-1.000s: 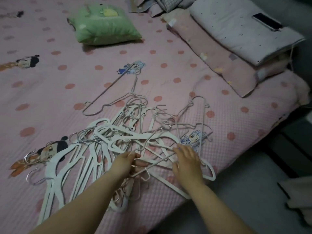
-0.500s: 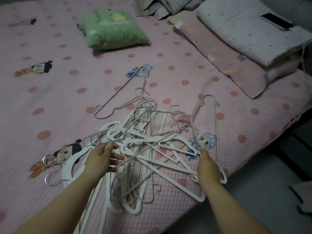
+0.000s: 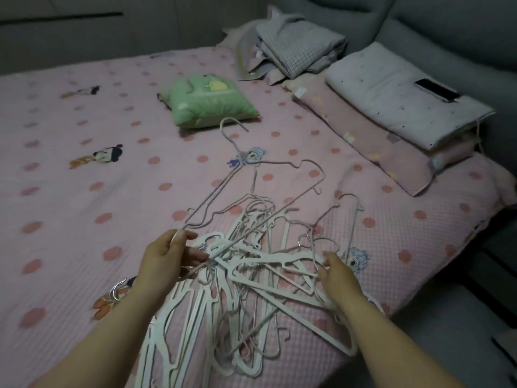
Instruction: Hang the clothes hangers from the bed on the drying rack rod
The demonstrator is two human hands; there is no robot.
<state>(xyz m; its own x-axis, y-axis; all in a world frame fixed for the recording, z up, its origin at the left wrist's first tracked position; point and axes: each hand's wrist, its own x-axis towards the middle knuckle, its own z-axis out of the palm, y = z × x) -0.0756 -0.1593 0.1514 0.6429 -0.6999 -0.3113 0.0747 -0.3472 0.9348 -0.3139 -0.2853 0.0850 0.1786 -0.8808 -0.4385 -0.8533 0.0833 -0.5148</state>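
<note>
— Where are our hangers?

— Nearly all in one pile of hangers (image 3: 251, 278) on the near edge of the bed (image 3: 70, 214), between our two forearms. White plastic ones and thin wire ones lie crossed over each other, hooks pointing every way.

— What have we got hold of?

— Our left hand (image 3: 165, 261) pinches one corner of a pale wire hanger (image 3: 279, 162) between thumb and fingertips. That hanger is tipped up out of the heap, its hook lifted towards the green cushion (image 3: 207, 105). Its long straight bar slants back down to our left fingers, crossing over the white hangers.

— Is it free of the rest?

— We cannot tell. Other wire loops crowd right beside the bar where it passes the heap.

— And our right hand (image 3: 338, 275)?

— It rests on the right side of the tangle, fingers curled down among the bars. Whether they close round one we cannot tell; the wires hide the fingertips.

— What else lies around us?

— The sheet is pink with darker dots and small cartoon prints. Beyond the cushion sits a folded checked blanket (image 3: 296, 51). To the right, a white pillow (image 3: 391, 107) lies on a pink pillow (image 3: 372, 147), with a phone (image 3: 436, 90) on top. A grey padded headboard (image 3: 447, 26) stands behind them. All of it sits well apart from the pile.
</note>
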